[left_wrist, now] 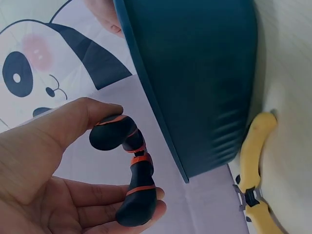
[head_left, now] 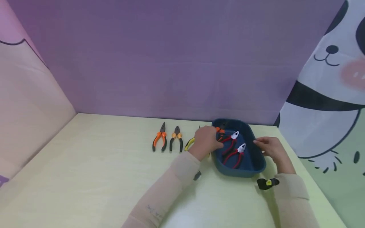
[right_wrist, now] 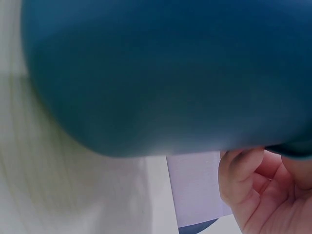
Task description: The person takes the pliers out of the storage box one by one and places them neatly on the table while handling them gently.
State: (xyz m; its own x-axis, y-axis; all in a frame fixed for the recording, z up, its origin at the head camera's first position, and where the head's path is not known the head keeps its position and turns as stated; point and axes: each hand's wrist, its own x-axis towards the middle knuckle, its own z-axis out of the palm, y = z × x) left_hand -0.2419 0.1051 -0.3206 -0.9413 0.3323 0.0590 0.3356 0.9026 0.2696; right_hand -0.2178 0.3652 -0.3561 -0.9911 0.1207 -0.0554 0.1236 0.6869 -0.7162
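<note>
My left hand (head_left: 206, 141) is at the left rim of a blue plastic basin (head_left: 258, 156). It holds pliers with black and orange handles (left_wrist: 139, 180), thumb on one handle and fingers against the other. In the head view these pliers overlap the basin's inside. Two red-handled pliers (head_left: 231, 139) lie in the basin, jaws toward the upper right. My right hand (head_left: 274, 151) pinches the basin's right rim; in the right wrist view its curled fingers (right_wrist: 241, 170) are under the rim. Yellow-handled pliers (left_wrist: 251, 161) lie on the table beside the basin, partly hidden by my left hand in the head view.
Left of the hands, orange-handled pliers (head_left: 159, 138) and black-and-orange pliers (head_left: 176, 139) lie in a row on the pale table (head_left: 94, 164). A purple backdrop (head_left: 148, 63) rises behind the table, and a panda-print sheet (head_left: 322, 85) hangs along the right.
</note>
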